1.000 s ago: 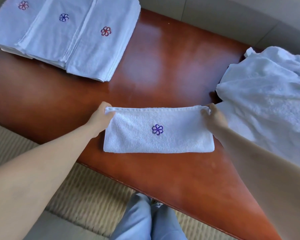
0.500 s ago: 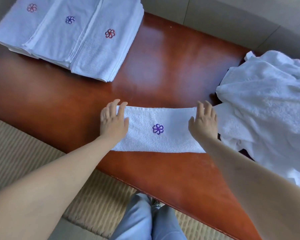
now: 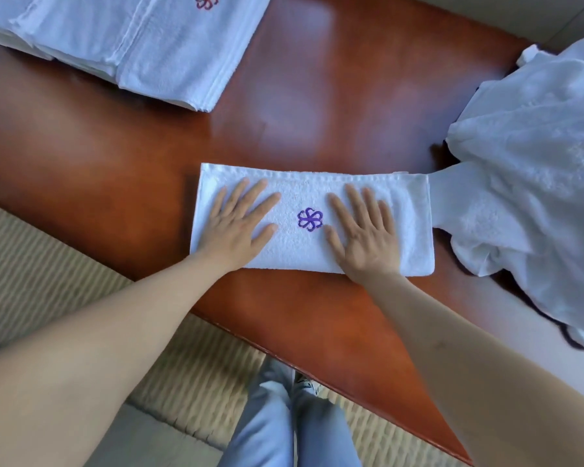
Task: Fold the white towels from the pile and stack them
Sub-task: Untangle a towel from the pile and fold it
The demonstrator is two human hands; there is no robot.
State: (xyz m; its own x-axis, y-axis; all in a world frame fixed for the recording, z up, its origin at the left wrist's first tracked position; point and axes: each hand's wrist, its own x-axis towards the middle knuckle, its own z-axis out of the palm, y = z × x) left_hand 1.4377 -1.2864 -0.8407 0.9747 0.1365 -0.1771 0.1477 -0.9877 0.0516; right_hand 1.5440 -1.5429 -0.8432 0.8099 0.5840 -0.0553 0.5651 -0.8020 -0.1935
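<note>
A folded white towel (image 3: pixel 304 193) with a purple flower mark lies flat near the front edge of the reddish wooden table (image 3: pixel 317 96). My left hand (image 3: pixel 240 224) presses flat on its left half, fingers straight and spread. My right hand (image 3: pixel 361 227) lies flat on its right half, just right of the flower. A loose pile of unfolded white towels (image 3: pixel 533 170) sits at the table's right, touching the folded towel's right end. Stacks of folded towels (image 3: pixel 142 45) rest at the far left.
The table's front edge runs diagonally below my arms. Beneath it are a ribbed beige rug (image 3: pixel 48 271) and my legs in light blue trousers (image 3: pixel 284 426). A pale wall or seat edge (image 3: pixel 533 15) shows behind the table.
My hands let go of the towel's top corners, moved onto it, and slid inward toward the flower. The view has come closer and lower over the table.
</note>
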